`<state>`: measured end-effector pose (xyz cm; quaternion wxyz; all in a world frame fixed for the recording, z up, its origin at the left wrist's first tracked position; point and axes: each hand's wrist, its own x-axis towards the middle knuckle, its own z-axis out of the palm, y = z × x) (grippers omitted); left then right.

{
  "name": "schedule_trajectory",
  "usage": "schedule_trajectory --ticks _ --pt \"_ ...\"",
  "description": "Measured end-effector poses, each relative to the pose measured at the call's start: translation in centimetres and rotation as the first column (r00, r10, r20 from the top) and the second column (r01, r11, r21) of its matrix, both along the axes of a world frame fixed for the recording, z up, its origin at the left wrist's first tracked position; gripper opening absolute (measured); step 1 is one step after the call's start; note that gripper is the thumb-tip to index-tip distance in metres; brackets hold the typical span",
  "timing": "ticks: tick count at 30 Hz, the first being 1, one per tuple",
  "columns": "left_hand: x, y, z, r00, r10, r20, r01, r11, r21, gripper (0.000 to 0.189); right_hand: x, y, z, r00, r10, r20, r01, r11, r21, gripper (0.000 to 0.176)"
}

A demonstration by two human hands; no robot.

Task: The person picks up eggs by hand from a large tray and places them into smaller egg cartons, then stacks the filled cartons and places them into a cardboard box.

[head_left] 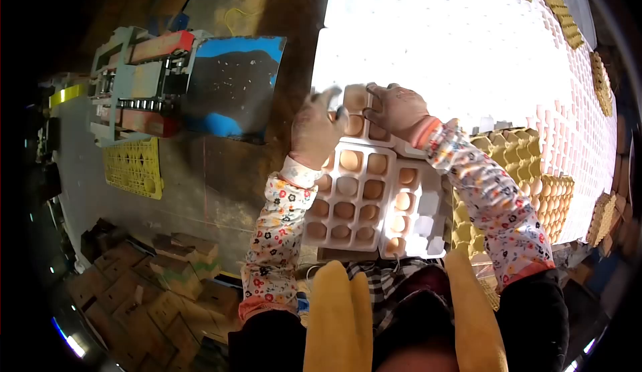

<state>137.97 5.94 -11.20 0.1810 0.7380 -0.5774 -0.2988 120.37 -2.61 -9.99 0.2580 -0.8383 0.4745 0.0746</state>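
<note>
My left hand (315, 126), in a pale glove, is at the left edge of a white foam egg tray, thumb and fingers apart. My gloved right hand (400, 110) bends its fingers down over the same tray's right side; what lies under them is hidden. Between the hands a brown egg (354, 126) sits in a cell. Nearer me, a second white egg tray (363, 197) has brown eggs in its cells, one paler egg (347, 185) among them. To its right, another white tray (394, 188) holds a column of eggs beside lidded or bare cells I cannot make out.
A brightly lit, overexposed white surface (428, 51) stretches ahead. Yellow pulp trays (508, 148) and a tray of eggs (554, 201) stand at right. Left are a machine with a blue-edged dark plate (234, 84), a yellow crate (135, 168) and cardboard boxes (154, 292).
</note>
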Motion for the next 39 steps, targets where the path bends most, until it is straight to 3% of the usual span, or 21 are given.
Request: schedule_trajectory --ticks 2,5,7,9,11,13,15,19,20,21,23,25,28,30,32,33,34,35,36,37,39 --pt "0.3 -1.2 -0.2 0.940 0.182 -0.290 -0.245 0.949 -0.199 0.056 -0.2 -1.0 0.6 0.988 -0.093 0.121 0.082 0.992 0.098 0.045" --pt "-1.4 -4.0 -7.0 0.945 0.326 0.041 -0.273 0.850 -0.451 0.050 -0.7 -3.4 -2.8 0.796 -0.237 0.557 0.268 0.963 0.027 0.026" --pt "-3.4 -4.3 -6.0 0.894 0.246 0.375 -0.154 0.953 -0.260 0.056 0.4 -5.0 -4.7 0.577 -0.315 0.754 0.308 0.938 0.156 0.024" --pt "-2.5 -4.0 -12.6 0.711 0.248 0.658 -0.064 0.955 -0.291 0.061 0.9 -5.8 -7.1 0.738 -0.276 0.616 0.247 0.960 0.135 0.029" --pt "-1.6 -4.4 -14.3 0.424 0.356 0.833 0.135 0.884 -0.447 0.053 0.8 -3.7 -9.0 0.541 -0.138 0.830 0.436 0.889 -0.136 0.034" --pt "-0.7 -4.5 -12.6 0.428 -0.213 0.878 0.188 0.972 0.144 0.053 -3.0 1.3 -2.1 0.360 -0.471 0.805 0.439 0.847 0.300 0.037" --pt "-1.0 -5.4 -10.5 0.829 0.255 0.497 -0.124 0.952 -0.281 0.059 -9.2 7.4 2.4 0.298 -0.545 0.784 0.367 0.824 0.433 0.037" --pt "-12.2 -2.5 -0.2 0.990 0.047 0.132 0.023 0.876 -0.482 0.055 -26.9 15.1 7.7 0.434 -0.440 0.786 0.530 0.830 0.173 0.035" --pt "-16.6 -1.4 1.9 0.984 -0.169 -0.063 0.108 0.834 -0.541 0.048 -31.7 15.0 7.2 0.349 -0.498 0.794 0.648 0.740 0.179 0.036" --pt "-21.5 0.3 4.6 0.904 -0.325 -0.279 0.177 0.877 -0.447 0.046 -36.4 14.1 7.8 0.544 -0.581 0.605 0.729 0.684 0.002 0.035" --pt "-30.3 2.6 6.4 0.820 -0.561 0.112 0.537 0.687 -0.489 0.049 -41.6 11.4 8.8 0.671 -0.477 0.568 0.574 0.819 0.009 0.046" --pt "-36.6 3.7 6.9 0.723 -0.661 0.201 0.682 0.730 -0.053 0.057 -44.3 8.8 7.9 0.887 -0.169 0.429 0.238 0.965 -0.111 0.053" --pt "-38.9 3.5 6.0 0.754 -0.594 0.281 0.636 0.768 -0.082 0.051 -45.5 5.9 5.2 0.968 0.113 0.226 -0.078 0.984 -0.158 0.047" --pt "-38.3 3.9 6.3 0.874 -0.335 -0.352 0.330 0.941 -0.076 0.043 -46.4 6.9 5.2 0.809 -0.098 0.580 0.099 0.995 0.030 0.041" --pt "-39.1 3.7 7.2 0.554 0.190 -0.811 -0.153 0.980 0.125 0.032 -48.4 7.0 5.0 0.540 -0.389 0.746 0.248 0.921 0.301 0.034" --pt "-39.1 3.2 6.6 0.679 0.032 -0.733 -0.078 0.997 -0.029 0.033 -49.4 7.7 5.6 0.208 -0.587 0.782 0.260 0.804 0.535 0.034" --pt "-39.6 2.6 7.2 0.780 -0.109 -0.616 -0.003 0.984 -0.177 0.034 -50.4 7.4 4.8 0.287 -0.505 0.814 0.282 0.856 0.432 0.035" --pt "-40.4 2.3 8.1 0.678 0.144 -0.721 -0.023 0.984 0.174 0.038 -51.1 7.2 4.2 0.298 -0.614 0.731 0.232 0.789 0.568 0.034" --pt "-41.8 1.5 7.9 0.931 -0.144 -0.335 0.221 0.954 0.203 0.045 -51.4 7.1 4.3 0.317 -0.710 0.629 0.194 0.698 0.689 0.033" --pt "-42.9 2.2 6.3 0.840 -0.418 0.346 0.492 0.856 -0.157 0.047 -51.1 7.1 5.5 0.643 -0.583 0.497 0.213 0.759 0.616 0.035" --pt "-43.7 1.8 5.5 0.762 -0.425 0.488 0.549 0.824 -0.140 0.041 -49.2 9.3 7.1 0.857 -0.108 0.504 0.045 0.990 0.135 0.039"
